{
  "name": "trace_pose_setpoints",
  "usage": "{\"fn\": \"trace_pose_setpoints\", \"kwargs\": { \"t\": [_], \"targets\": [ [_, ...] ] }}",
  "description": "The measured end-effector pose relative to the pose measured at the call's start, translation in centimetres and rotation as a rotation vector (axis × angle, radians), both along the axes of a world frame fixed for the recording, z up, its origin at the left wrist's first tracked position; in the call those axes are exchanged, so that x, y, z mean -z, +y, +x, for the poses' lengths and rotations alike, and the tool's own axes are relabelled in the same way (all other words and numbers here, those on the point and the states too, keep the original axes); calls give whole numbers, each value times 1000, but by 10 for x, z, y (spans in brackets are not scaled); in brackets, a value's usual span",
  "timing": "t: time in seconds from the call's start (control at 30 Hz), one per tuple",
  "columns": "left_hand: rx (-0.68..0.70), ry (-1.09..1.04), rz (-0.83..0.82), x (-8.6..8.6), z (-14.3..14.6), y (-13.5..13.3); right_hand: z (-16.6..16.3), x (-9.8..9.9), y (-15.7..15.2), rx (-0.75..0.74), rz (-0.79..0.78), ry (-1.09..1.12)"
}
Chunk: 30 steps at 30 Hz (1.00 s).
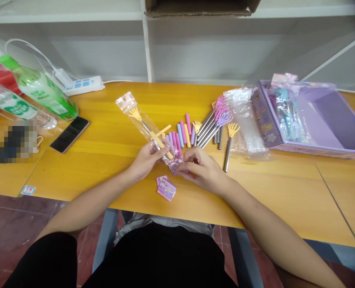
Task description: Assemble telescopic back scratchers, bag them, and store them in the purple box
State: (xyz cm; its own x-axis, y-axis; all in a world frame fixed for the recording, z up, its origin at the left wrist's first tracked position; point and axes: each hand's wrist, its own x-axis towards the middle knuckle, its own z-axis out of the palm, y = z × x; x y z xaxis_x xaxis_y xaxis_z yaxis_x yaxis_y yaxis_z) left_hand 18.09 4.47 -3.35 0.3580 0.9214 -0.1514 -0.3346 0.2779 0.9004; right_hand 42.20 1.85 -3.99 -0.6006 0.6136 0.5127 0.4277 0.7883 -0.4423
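My left hand (147, 159) is closed on a yellow back scratcher (156, 140) inside a clear plastic sleeve (143, 129). The scratcher's hand-shaped end points up and left, its yellow grip toward me. At the sleeve's lower end, the fingers of my right hand (199, 168) pinch the crumpled plastic. Just beyond lie several coloured handle tubes (180, 136) in pink, purple, blue and yellow. Metal-shafted back scratchers (209, 126) with pink, purple and yellow claws are piled to the right, and a single yellow-clawed one (229, 148) lies apart. Small printed cards (167, 189) rest near the table edge.
A purple display box (324, 148) holding wrapped items stands at the right, beside empty clear sleeves (246, 124). On the left are a phone (70, 135), a green-capped bottle (42, 90), a water bottle (21, 105) and a power strip (85, 85). White shelving (147, 44) borders the back.
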Motion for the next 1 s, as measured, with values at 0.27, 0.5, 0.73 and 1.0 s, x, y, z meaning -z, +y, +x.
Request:
{"fn": "trace_pose_setpoints", "kwargs": {
  "t": [0.27, 0.5, 0.73, 1.0],
  "targets": [
    [73, 45, 33, 2, 0, 1, 1, -7, 3, -6, 195, 38],
    [308, 146, 122, 8, 0, -4, -2, -8, 3, -45, 127, 103],
    [366, 122, 73, 10, -4, -7, -9, -7, 3, -15, 5, 163],
    [380, 178, 167, 10, 1, -8, -13, -9, -2, 127, -218, 265]
  ]
}}
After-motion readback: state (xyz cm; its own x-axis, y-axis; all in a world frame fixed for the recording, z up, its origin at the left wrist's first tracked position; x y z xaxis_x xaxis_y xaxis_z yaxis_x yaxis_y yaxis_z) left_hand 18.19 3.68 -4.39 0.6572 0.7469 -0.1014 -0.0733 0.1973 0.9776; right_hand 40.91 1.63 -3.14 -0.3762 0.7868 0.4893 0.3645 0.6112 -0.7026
